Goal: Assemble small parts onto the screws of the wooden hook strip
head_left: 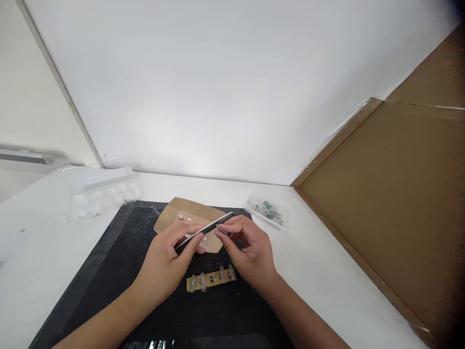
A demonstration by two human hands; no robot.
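Note:
My left hand (167, 261) grips a long thin nail file (208, 228), black on one face and white on the other, angled up to the right. My right hand (247, 249) has its fingertips pinched right at the file's upper end; whatever it pinches is too small to make out. Both hands hover over a black mat (109, 271). Just below them lies a tan strip (211, 279) carrying several clear nail tips in a row. Behind the hands sits a brown paper piece (185, 213) with small items on it.
A clear plastic tray (103, 196) with compartments lies at the back left on the white table. A small clear bag with green bits (268, 211) rests at the back right. A large cardboard panel (392, 194) leans along the right side. A white wall stands behind.

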